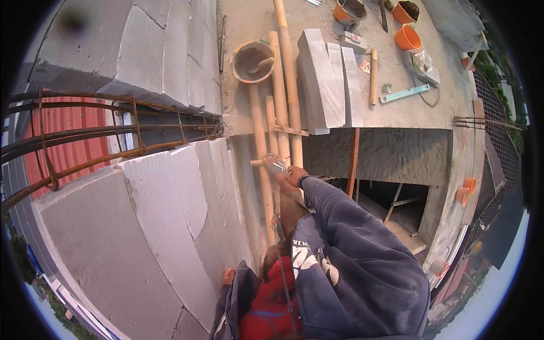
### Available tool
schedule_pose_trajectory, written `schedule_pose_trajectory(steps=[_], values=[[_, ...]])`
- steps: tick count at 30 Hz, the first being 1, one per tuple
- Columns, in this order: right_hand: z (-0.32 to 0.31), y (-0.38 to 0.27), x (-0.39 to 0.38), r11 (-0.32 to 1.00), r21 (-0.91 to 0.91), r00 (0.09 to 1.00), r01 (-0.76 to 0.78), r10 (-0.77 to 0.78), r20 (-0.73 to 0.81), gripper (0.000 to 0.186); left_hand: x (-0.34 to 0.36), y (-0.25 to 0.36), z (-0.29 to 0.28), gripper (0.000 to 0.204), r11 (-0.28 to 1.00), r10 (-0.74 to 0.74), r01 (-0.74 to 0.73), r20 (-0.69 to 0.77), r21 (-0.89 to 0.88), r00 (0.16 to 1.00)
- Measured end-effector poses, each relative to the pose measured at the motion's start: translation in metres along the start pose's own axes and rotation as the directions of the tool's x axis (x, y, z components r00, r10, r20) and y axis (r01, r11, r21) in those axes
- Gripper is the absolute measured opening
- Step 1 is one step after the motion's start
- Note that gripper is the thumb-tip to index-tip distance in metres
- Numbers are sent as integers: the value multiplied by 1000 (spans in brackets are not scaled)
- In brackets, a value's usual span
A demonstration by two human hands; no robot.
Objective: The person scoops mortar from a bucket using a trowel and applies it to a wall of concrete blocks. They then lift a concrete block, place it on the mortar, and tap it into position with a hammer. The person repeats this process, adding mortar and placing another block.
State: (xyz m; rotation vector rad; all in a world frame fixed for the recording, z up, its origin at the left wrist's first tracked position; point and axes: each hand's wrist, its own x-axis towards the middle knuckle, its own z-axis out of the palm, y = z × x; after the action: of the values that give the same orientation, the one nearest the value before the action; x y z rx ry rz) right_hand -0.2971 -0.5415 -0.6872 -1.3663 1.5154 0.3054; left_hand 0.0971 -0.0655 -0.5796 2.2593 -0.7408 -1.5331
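My right hand (294, 175) is down at my lower leg, beside my sandalled foot (273, 164). Its fingers are curled closed, and whatever is between them is hidden. Against the face of the grey block wall (198, 226) on the left rests my left hand (229, 276). It holds nothing that shows, and its fingers lie on the blocks. Under my feet several bamboo poles (293, 113) run away from me, with short crosspieces tied to them. A dark sleeve covers my right arm (351, 209).
A mortar bucket (253, 61) stands by the poles' far end. Cut light blocks (322, 79) sit at the slab edge, over an opening (391, 198) on the right. A rebar cage (113, 141) juts from the left wall. Beyond lie orange buckets (408, 37) and a spirit level (404, 94).
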Motion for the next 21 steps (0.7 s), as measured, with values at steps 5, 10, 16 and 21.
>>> schedule_pose_trajectory(steps=[5, 10, 16, 21], values=[[-45, -54, 180, 985, 174, 997, -7, 21, -79, 34, 5, 37, -7, 39, 860, -451, 443, 27, -252, 892], [-121, -88, 351, 973, 215, 968, 79, -23, -249, 45, -28, 120, 50, 32, 589, -724, 697, 115, -410, 680], [-198, -72, 500, 920, 371, 894, 125, 58, -444, 63, -33, 167, 83, 32, 494, -806, 797, 159, -348, 570], [-250, -101, 536, 738, 625, 827, 254, 169, -536, 81, -20, 168, 110, 33, 436, -842, 832, 170, -342, 512]])
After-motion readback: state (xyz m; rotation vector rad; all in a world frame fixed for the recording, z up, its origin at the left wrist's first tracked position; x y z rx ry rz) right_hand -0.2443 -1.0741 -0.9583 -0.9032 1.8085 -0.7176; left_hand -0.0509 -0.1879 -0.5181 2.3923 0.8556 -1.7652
